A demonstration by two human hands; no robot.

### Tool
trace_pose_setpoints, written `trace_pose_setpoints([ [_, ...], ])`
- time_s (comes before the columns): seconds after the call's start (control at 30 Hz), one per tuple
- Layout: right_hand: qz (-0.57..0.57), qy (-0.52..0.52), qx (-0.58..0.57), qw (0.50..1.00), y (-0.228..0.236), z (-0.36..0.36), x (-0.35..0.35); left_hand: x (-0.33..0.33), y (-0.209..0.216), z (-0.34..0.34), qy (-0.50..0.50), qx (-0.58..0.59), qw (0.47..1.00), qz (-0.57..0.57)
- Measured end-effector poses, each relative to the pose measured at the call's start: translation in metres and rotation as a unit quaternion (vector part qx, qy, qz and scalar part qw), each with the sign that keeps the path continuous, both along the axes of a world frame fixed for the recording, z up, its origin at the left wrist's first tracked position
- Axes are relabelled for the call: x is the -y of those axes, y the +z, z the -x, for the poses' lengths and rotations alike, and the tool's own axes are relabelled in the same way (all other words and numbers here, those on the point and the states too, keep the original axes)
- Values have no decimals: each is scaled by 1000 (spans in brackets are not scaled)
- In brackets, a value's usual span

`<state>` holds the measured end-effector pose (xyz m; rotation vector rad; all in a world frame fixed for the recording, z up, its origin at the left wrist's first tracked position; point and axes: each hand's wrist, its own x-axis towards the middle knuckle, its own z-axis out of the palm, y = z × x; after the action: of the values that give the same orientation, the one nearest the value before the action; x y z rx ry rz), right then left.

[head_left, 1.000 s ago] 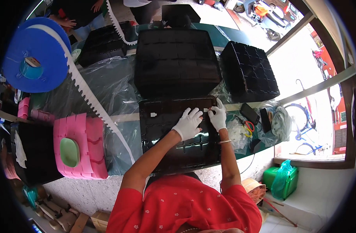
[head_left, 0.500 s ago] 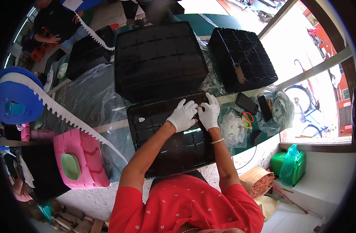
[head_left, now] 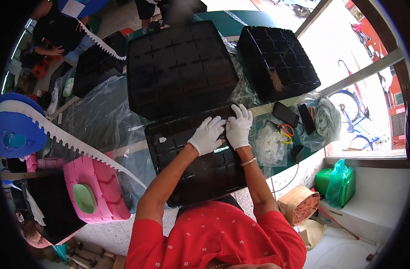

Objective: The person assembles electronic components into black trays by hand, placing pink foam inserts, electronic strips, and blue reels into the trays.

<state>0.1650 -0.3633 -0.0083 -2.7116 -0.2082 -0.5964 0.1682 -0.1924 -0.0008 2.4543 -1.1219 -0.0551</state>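
A glossy black plastic box (head_left: 200, 179) with ribbed edges and cross-shaped grooves lies in front of me at the table's near edge. Both my hands wear white gloves and meet over its far right part. My left hand (head_left: 207, 136) bends its fingers toward the right one, thumb and forefinger drawn in. Beside it, my right hand (head_left: 239, 128) has its thumb and forefinger drawn in toward the left fingertips, its other fingers pointing away from me. Whatever lies between the fingertips is too small to make out. A white scrap (head_left: 163, 140) sits on the box's left side.
Larger black boxes (head_left: 180, 67) (head_left: 281, 62) stand behind. On the right lie orange-handled scissors (head_left: 286, 133), a phone-like black object (head_left: 285, 114) and plastic bags (head_left: 270, 145). At left are a blue reel (head_left: 23, 127) with toothed white strip and a pink box (head_left: 97, 188). Another person (head_left: 57, 33) stands far left.
The view has shifted slightly. My hands stay at the same part of the black box, with only small finger movements; the right hand's fingers have straightened a little.
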Motion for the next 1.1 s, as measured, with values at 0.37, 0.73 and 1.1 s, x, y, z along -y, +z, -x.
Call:
trace_pose_setpoints([
  [0.37,36,99,11,994,-1,-8,10,-4,-14,-15,-22,-50,997,47],
  [0.73,-13,80,-13,997,-7,-8,6,-5,-32,-19,-10,-63,995,70],
  [1.1,-73,63,23,995,-16,-1,15,0,-9,-19,-36,-24,999,7],
])
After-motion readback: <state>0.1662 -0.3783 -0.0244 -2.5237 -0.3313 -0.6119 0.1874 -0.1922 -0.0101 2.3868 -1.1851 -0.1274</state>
